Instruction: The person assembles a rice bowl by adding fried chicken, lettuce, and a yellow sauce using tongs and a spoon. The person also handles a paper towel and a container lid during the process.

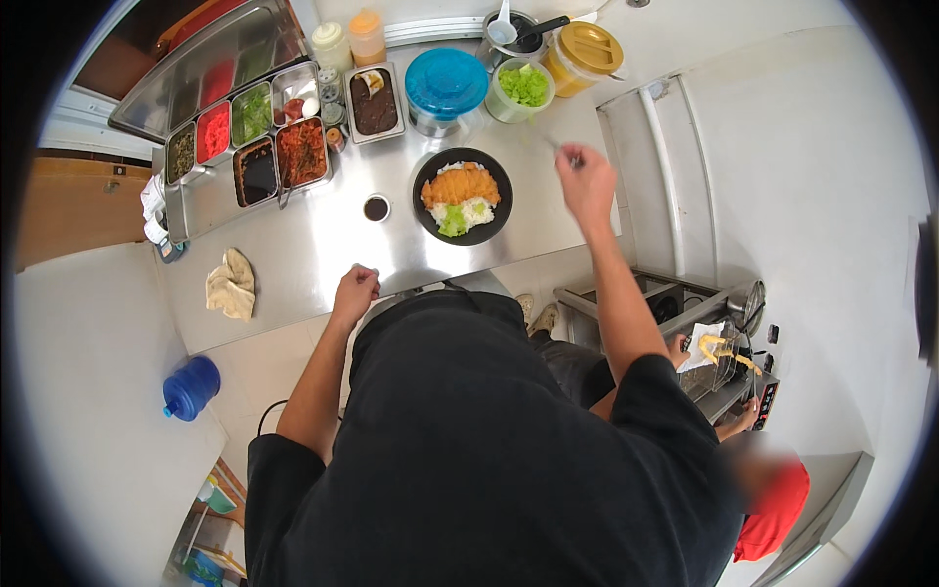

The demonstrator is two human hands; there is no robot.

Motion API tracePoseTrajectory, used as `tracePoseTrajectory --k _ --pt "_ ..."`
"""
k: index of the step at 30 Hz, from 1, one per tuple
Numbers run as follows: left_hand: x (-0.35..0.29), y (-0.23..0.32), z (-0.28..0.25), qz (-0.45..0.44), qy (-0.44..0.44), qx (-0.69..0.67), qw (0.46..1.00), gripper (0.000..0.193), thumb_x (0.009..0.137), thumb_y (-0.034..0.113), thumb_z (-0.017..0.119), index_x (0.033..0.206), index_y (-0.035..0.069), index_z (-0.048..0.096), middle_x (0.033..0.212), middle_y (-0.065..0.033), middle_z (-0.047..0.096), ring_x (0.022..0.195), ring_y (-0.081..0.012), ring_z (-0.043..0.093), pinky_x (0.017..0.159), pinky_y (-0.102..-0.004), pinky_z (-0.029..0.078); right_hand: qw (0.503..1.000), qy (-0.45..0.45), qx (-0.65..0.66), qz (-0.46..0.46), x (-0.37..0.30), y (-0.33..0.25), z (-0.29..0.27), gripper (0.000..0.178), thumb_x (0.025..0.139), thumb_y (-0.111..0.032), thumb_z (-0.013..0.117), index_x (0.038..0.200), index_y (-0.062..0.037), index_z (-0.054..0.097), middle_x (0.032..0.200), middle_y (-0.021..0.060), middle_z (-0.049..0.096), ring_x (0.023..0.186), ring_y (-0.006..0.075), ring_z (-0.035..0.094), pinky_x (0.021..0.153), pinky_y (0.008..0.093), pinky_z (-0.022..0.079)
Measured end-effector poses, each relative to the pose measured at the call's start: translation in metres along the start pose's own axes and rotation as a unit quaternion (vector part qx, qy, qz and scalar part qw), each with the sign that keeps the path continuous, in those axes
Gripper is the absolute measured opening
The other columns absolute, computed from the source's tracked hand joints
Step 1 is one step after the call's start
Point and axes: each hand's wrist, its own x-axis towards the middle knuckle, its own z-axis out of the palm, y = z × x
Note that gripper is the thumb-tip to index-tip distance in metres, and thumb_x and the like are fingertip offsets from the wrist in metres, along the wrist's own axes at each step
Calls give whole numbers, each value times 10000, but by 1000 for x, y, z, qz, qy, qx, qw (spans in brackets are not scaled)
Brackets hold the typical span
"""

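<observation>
A black round bowl [426, 217] stands on the steel counter, holding a sliced, breaded golden cutlet [460, 184], white rice [477, 211] and lettuce [453, 223]. My right hand [587, 184] is raised to the right of the bowl, fingers closed around something thin and greyish, too blurred to name. Beyond it is a white tub [496, 106] of chopped lettuce [524, 86], with a green shred hanging near its front. Close to the counter's front edge, my left hand [358, 287] is curled, with nothing visible in it. A small cup of dark sauce [377, 207] sits left of the bowl.
Steel pans with toppings [277, 147] fill the back left. Squeeze bottles [367, 39], a blue-lidded container [445, 83] and a yellow-lidded jar [584, 61] line the back. A cloth [231, 284] lies front left. At right, a co-worker in red [778, 509] handles a fryer basket [712, 367].
</observation>
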Motion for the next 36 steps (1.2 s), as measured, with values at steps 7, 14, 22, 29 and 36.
tracePoseTrajectory --k 7,14,22,29,36 --pt "-3 2 5 0 30 0 1000 147 946 120 579 953 -20 626 792 -75 651 678 -136 619 631 -277 540 999 22 -23 -3 109 8 30 273 809 -209 725 988 -4 736 931 208 723 867 347 706 786 414 549" --pt "3 -10 8 18 53 -23 998 165 939 135 579 938 -17 644 736 -74 657 638 -135 623 625 -278 543 998 -23 -47 25 96 32 33 325 784 -213 754 1023 4 726 946 214 720 890 362 696 821 433 544" --pt "11 -9 4 -8 46 20 999 178 942 141 578 941 -22 649 767 -96 685 668 -152 661 612 -290 558 999 12 -27 -35 53 22 3 320 808 -156 763 1063 29 703 1015 208 704 907 330 690 815 399 541" --pt "13 -12 3 -11 40 1 999 180 948 139 575 941 -26 647 784 -102 684 666 -153 660 614 -291 566 998 63 25 -15 47 14 7 302 805 -155 767 1046 17 704 984 195 697 856 330 682 789 407 540" --pt "8 -5 2 -13 29 -10 999 174 951 137 576 926 -24 638 767 -90 670 657 -147 652 608 -289 564 998 36 -48 14 68 39 52 341 802 -193 763 1070 7 698 1000 200 692 905 343 678 822 426 538"
